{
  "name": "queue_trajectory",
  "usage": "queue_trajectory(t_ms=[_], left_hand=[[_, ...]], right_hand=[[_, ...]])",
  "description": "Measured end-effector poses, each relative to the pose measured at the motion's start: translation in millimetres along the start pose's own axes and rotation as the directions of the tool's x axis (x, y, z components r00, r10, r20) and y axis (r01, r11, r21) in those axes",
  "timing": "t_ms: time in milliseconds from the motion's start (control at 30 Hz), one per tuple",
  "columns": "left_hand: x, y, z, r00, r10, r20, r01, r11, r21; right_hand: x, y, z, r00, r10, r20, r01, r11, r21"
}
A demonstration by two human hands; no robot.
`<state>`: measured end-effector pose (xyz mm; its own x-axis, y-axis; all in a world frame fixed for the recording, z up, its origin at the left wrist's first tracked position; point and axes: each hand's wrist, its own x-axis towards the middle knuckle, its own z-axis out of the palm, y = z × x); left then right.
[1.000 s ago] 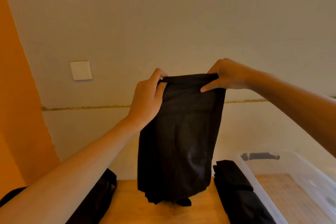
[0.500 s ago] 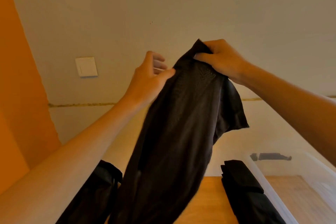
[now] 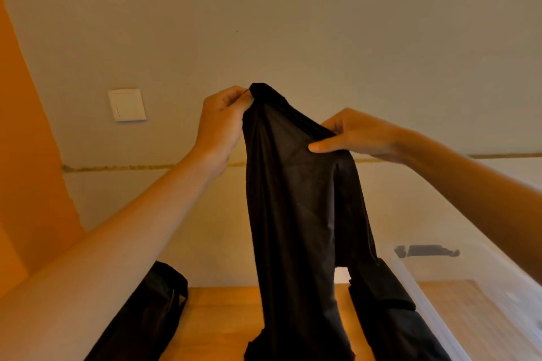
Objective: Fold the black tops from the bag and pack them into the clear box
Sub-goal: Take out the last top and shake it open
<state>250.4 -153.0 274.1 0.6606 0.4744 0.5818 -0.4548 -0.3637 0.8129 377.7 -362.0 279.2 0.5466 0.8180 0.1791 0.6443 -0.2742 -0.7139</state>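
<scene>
A black top [image 3: 296,214] hangs in the air in front of the wall, bunched and unfolded, its lower end reaching down to the wooden table [image 3: 217,319]. My left hand [image 3: 223,123] pinches its highest corner. My right hand [image 3: 355,133] grips the fabric lower and to the right, thumb on the front. The black bag [image 3: 146,316] lies on the table at the lower left. The clear box [image 3: 457,296] stands at the lower right, with folded black cloth [image 3: 390,311] lying along its left wall.
A white wall stands close behind the table, with a light switch [image 3: 127,104] at the left and an orange wall section [image 3: 26,155] at the far left. A dark latch [image 3: 425,250] shows on the box's far end.
The folded top was shaken loose. My left hand let go, then took the top corner again. My right hand dropped lower and regripped, and the cloth now hangs straighter.
</scene>
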Motion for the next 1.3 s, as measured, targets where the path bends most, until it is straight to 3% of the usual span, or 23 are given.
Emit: queue_trajectory(t_ms=[100,233,300,367,433,533,600,667,800,900,1000,1133,1300], left_hand=[[-0.5,4.0,-6.5,0.993,0.056,-0.107,-0.058,0.998,-0.016],[12.9,-2.6,-17.2,0.967,-0.028,-0.254,0.009,0.997,-0.074],[16.2,-7.6,-19.2,0.951,-0.050,-0.305,0.058,0.998,0.019],[14.4,-7.7,-17.7,0.946,0.026,-0.324,0.026,0.988,0.155],[8.2,-1.0,-18.3,0.953,0.179,-0.245,-0.120,0.964,0.237],[1.9,10.5,-31.9,0.951,0.303,0.055,-0.308,0.934,0.180],[0.0,17.3,-42.5,0.930,0.250,0.270,-0.290,0.950,0.118],[-1.7,19.0,-47.7,0.904,0.158,0.396,-0.204,0.976,0.076],[-1.7,21.8,-49.4,0.915,0.198,0.350,-0.288,0.931,0.225],[0.8,24.4,-53.1,0.957,0.182,0.225,-0.212,0.971,0.114],[1.5,22.7,-61.2,0.964,0.199,0.175,-0.217,0.972,0.090],[-4.5,24.9,-71.2,0.930,0.250,0.268,-0.326,0.899,0.294],[-6.0,22.4,-90.6,0.909,0.135,0.394,-0.325,0.820,0.471]], right_hand=[[-2.9,21.8,2.0,0.998,0.003,0.064,-0.008,0.997,0.077],[2.0,30.2,-1.8,0.998,-0.009,-0.061,0.017,0.991,0.131],[5.7,25.0,0.2,0.986,-0.038,-0.164,0.053,0.994,0.091],[7.6,14.4,0.6,0.972,-0.095,-0.213,0.106,0.994,0.038],[7.1,1.6,-2.2,0.966,-0.157,-0.204,0.167,0.986,0.030],[1.6,-12.9,-13.1,0.959,-0.225,-0.175,0.238,0.969,0.059],[-2.0,-16.7,-19.4,0.961,-0.240,-0.133,0.255,0.961,0.110],[-4.4,-17.9,-22.1,0.963,-0.251,-0.094,0.263,0.953,0.151],[-7.1,-18.6,-22.1,0.965,-0.262,-0.011,0.259,0.948,0.184],[-9.2,-19.2,-21.9,0.969,-0.249,-0.001,0.248,0.967,0.064],[-10.4,-19.8,-23.3,0.973,-0.229,-0.034,0.231,0.969,0.089],[-14.6,-24.2,-25.2,0.979,-0.200,-0.030,0.197,0.977,-0.079],[-16.6,-28.0,-33.5,0.987,-0.149,-0.058,0.134,0.970,-0.205]])
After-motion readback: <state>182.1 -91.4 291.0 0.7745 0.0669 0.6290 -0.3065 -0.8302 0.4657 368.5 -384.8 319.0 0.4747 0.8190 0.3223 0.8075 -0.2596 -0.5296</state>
